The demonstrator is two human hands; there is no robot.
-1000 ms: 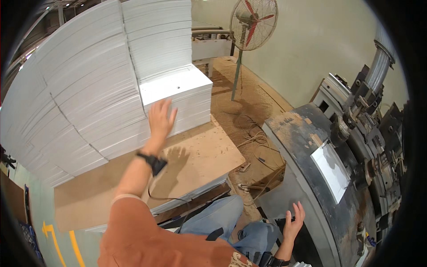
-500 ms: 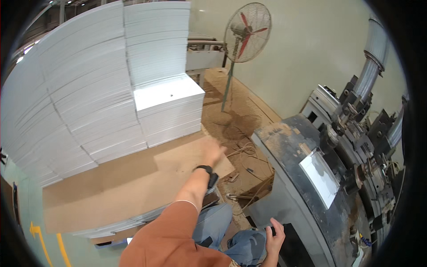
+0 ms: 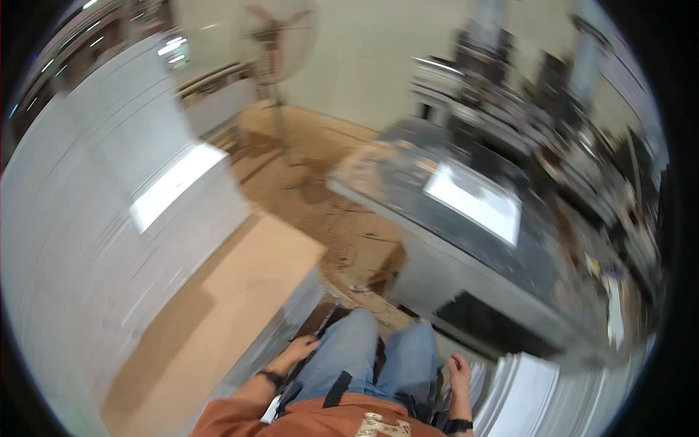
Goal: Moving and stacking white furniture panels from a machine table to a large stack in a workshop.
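My left hand [image 3: 301, 348] hangs beside my left thigh, close to the edge of the low stack with a brown board [image 3: 251, 269] on top. Motion blurs its fingers, and nothing shows in it. Beside my right thigh, my right hand [image 3: 459, 373] is open with its fingers loosely bent and nothing in them. White panels [image 3: 526, 390] stand in a row just to the right of that hand. Farther off, a single white panel [image 3: 475, 202] lies flat on the dark machine table [image 3: 393, 164].
Tall stacks of white panels [image 3: 80, 218] rise on the left, with a lower stack [image 3: 178, 186] at their end. A machine [image 3: 502, 109] with upright cylinders stands behind the table. A pedestal fan [image 3: 277, 33] is by the wall, and cables [image 3: 371, 234] lie on the dusty floor.
My view has swung to the right. My left hand has drawn back from the brown board to my thigh. The white panels at my lower right have come into view.
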